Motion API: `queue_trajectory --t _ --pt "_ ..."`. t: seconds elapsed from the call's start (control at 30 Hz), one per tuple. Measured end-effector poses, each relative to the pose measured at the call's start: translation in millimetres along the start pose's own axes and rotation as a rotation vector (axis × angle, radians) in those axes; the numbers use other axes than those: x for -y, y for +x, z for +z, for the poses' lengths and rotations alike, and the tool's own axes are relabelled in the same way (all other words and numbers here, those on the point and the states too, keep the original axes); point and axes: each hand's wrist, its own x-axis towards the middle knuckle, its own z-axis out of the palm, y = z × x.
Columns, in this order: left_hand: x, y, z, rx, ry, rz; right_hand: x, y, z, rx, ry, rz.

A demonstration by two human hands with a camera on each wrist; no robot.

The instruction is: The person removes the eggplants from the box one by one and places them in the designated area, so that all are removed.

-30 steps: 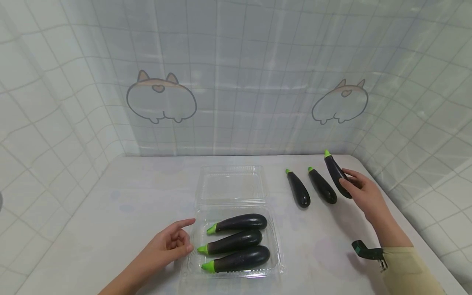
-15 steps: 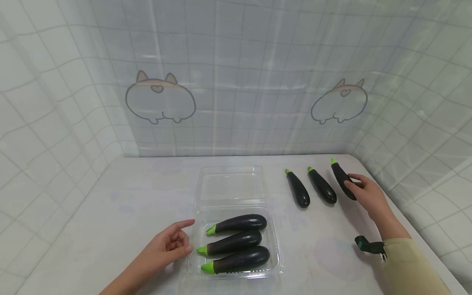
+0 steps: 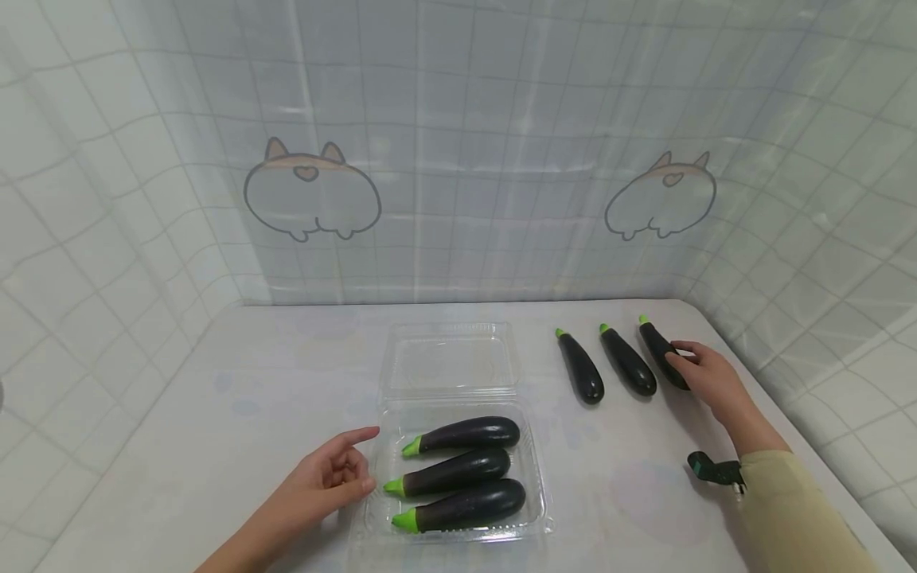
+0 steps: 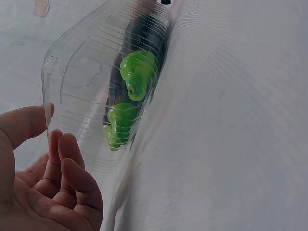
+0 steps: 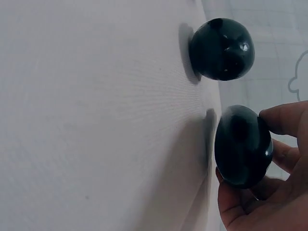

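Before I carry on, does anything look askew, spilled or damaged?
Nothing stands out. Three eggplants lie side by side in the open clear plastic clamshell; two more eggplants lie on the table, and the right hand holds another eggplant beside them. No spill or damage shows.

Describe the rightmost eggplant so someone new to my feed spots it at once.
On the white table, find the open clear box. Right of it, past two loose eggplants, is yours: a glossy black eggplant. Unlike those untouched neighbours, it is held in the right grip.
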Motion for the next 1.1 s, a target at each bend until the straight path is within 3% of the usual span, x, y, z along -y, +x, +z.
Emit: queue_trajectory --t 0.3,0.73,0.9,1.1 --pt "-1.6 0.4 1.1 -0.011 0.000 -0.017 -3 5.5 1 0.010 -0.043 0.037" --pt "-2.8 2.3 1.7 -0.012 0.012 0.006 -4 4.4 -2 0.020 -0.033 0.090" --pt "-3.2 3.4 2.5 -0.016 0.021 -0.002 -4 1.9 -5 0.003 -0.091 0.058" --pt "-4.4 4.5 3.1 -0.017 0.013 -0.025 3 -3.7 -13 -0.064 -0.153 -0.043"
